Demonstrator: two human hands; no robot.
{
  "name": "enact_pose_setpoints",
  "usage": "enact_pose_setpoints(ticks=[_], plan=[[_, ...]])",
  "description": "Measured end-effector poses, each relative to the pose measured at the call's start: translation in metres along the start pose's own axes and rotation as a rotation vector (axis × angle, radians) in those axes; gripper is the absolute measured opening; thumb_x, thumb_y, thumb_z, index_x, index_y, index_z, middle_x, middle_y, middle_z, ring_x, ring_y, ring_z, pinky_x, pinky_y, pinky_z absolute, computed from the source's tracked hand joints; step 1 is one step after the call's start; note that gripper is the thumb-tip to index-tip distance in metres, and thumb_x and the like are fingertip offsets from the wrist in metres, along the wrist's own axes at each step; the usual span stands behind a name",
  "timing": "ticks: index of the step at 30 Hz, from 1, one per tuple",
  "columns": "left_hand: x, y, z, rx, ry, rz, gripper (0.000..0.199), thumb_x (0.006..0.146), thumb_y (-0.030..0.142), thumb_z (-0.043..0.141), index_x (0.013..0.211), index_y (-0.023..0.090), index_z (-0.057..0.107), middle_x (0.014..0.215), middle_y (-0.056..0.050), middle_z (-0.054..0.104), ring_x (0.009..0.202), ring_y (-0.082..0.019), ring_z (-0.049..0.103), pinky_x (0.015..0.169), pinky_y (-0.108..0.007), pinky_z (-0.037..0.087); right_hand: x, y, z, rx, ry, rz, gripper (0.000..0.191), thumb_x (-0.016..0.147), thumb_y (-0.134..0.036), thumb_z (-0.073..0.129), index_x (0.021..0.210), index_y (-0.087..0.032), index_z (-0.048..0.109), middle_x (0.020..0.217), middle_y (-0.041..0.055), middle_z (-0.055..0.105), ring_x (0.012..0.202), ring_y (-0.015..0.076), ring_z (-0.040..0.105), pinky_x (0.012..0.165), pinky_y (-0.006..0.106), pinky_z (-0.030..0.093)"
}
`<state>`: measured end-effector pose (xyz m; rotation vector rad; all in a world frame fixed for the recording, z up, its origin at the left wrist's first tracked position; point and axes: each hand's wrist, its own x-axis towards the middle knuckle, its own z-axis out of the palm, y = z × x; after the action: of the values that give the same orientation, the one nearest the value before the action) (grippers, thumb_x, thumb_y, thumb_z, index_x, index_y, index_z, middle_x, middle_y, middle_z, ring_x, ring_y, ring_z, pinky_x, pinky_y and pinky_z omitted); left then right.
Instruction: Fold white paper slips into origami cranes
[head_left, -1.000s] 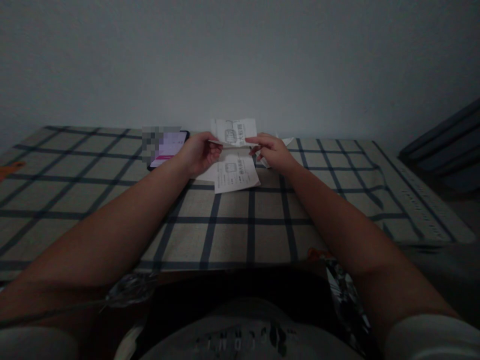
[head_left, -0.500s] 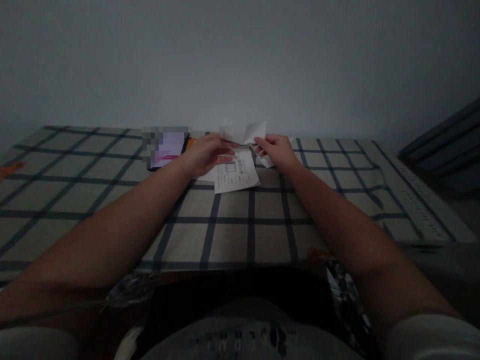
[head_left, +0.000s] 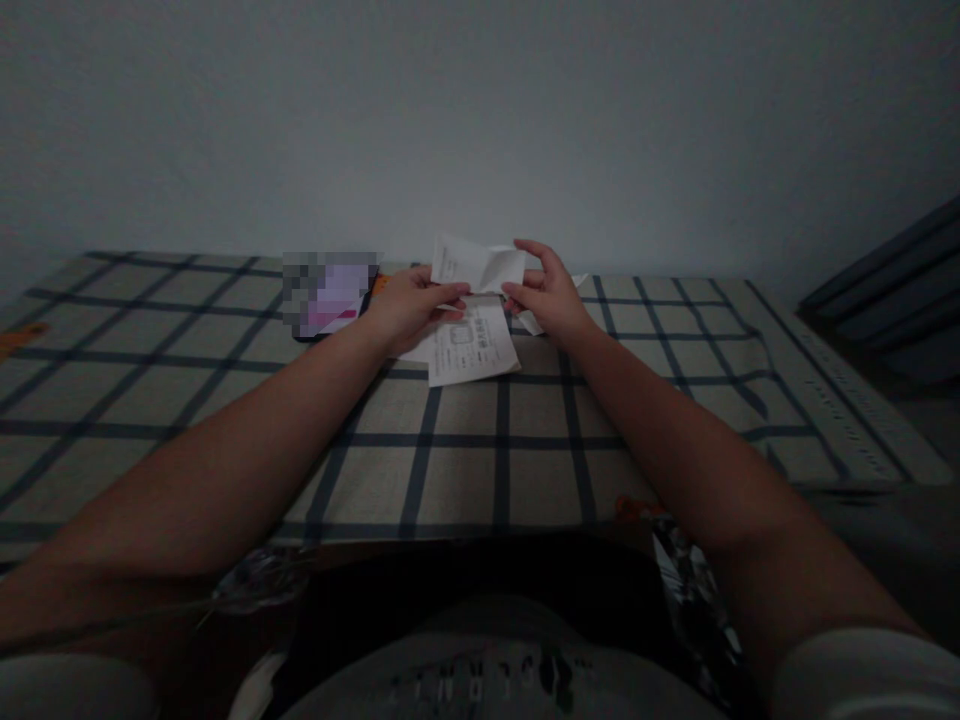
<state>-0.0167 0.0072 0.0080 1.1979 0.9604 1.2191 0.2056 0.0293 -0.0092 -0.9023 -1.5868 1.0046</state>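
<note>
A creased white sheet of paper is held up above the table between both hands. My left hand pinches its lower left edge, thumb on the near side. At the right edge, my right hand grips it with the thumb in front and the index finger raised. Below them a printed sheet lies flat on the tablecloth, its upper part under the hands. Another pale paper shows partly under my left hand. Beside my right hand lies one more white piece of paper, mostly hidden.
A checked tablecloth covers the table, which meets a plain wall at the back. To the left of my left hand lies a tablet-like device with a lit, partly blurred screen. Dark slatted panels stand at the far right.
The held paper has been raised and opened out, showing print on its left part. My right hand's fingers have shifted, with the index finger lifted higher. The printed sheet below stays put.
</note>
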Motion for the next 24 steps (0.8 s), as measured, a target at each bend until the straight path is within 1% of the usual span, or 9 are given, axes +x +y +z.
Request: enact_pose_setpoints(ticks=[2,4,6,8,9,11,14,17,24], plan=[[0.001,-0.002,-0.001,-0.012,-0.004,0.016,0.011,0.081,0.013,0.081,0.086,0.012,0.071,0.082,-0.004,0.074,0.064,-0.008,0.066,0.060,-0.017,0.057,-0.001,-0.002,0.000,0.031,0.014,0.012,0.068,0.088,-0.034,0.078,0.148,-0.029,0.047,0.093,-0.0002,0.075,0.067,0.0130,0.067,0.067,0.028,0.059],[0.002,-0.002,-0.002,-0.021,0.000,0.029,0.012,0.082,0.014,0.082,0.086,0.012,0.071,0.083,-0.004,0.074,0.064,-0.007,0.066,0.060,-0.017,0.056,-0.002,-0.004,0.001,0.075,0.009,0.053,0.059,0.088,-0.036,0.079,0.141,-0.028,0.053,0.091,-0.0005,0.075,0.066,0.0120,0.066,0.065,0.026,0.058],[0.002,-0.003,-0.002,-0.025,-0.016,0.032,0.012,0.081,0.015,0.083,0.087,0.012,0.072,0.084,-0.005,0.075,0.064,-0.007,0.066,0.060,-0.016,0.056,-0.002,-0.005,0.003,0.121,-0.029,0.112,0.043,0.087,-0.037,0.081,0.123,-0.024,0.063,0.088,-0.0002,0.074,0.066,0.0109,0.066,0.062,0.024,0.057],[0.001,-0.003,-0.002,-0.021,-0.042,0.032,0.014,0.080,0.016,0.084,0.089,0.012,0.074,0.085,-0.005,0.076,0.065,-0.008,0.067,0.060,-0.016,0.057,-0.002,-0.005,0.005,0.165,-0.067,0.165,0.029,0.085,-0.036,0.083,0.103,-0.020,0.067,0.086,0.0010,0.074,0.067,0.0099,0.066,0.060,0.021,0.056],[0.001,-0.004,-0.002,-0.012,-0.050,0.035,0.015,0.080,0.017,0.085,0.090,0.012,0.075,0.085,-0.005,0.076,0.065,-0.008,0.067,0.061,-0.017,0.057,-0.002,-0.005,0.005,0.181,-0.076,0.181,0.027,0.085,-0.037,0.084,0.096,-0.018,0.068,0.085,0.0017,0.074,0.068,0.0096,0.066,0.060,0.020,0.056],[0.001,-0.006,-0.002,0.019,-0.053,0.050,0.017,0.079,0.020,0.086,0.090,0.012,0.075,0.084,-0.005,0.076,0.065,-0.009,0.067,0.061,-0.019,0.058,-0.004,-0.006,0.006,0.193,-0.083,0.193,0.026,0.085,-0.037,0.084,0.089,-0.017,0.068,0.083,0.0026,0.075,0.068,0.0093,0.067,0.062,0.020,0.056],[0.001,-0.009,-0.003,0.059,-0.062,0.082,0.021,0.075,0.023,0.090,0.088,0.013,0.076,0.081,-0.004,0.075,0.064,-0.010,0.066,0.063,-0.022,0.059,-0.006,-0.009,0.005,0.172,-0.093,0.179,0.027,0.085,-0.037,0.085,0.086,-0.016,0.069,0.080,0.0030,0.075,0.066,0.0093,0.066,0.064,0.021,0.057],[0.001,-0.009,-0.003,0.060,-0.054,0.100,0.022,0.074,0.025,0.090,0.087,0.013,0.076,0.082,-0.005,0.076,0.066,-0.010,0.067,0.065,-0.023,0.059,-0.007,-0.012,0.005,0.143,-0.087,0.147,0.029,0.083,-0.039,0.086,0.085,-0.015,0.070,0.078,0.0028,0.075,0.064,0.0092,0.066,0.064,0.022,0.057],[0.000,-0.003,0.000,0.033,-0.021,0.065,0.026,0.071,0.019,0.087,0.093,0.013,0.075,0.091,-0.006,0.077,0.071,-0.011,0.068,0.064,-0.021,0.055,-0.006,-0.010,0.005,0.064,-0.062,0.032,0.042,0.081,-0.055,0.083,0.092,-0.017,0.070,0.077,0.0013,0.073,0.064,0.0105,0.064,0.064,0.026,0.057]])
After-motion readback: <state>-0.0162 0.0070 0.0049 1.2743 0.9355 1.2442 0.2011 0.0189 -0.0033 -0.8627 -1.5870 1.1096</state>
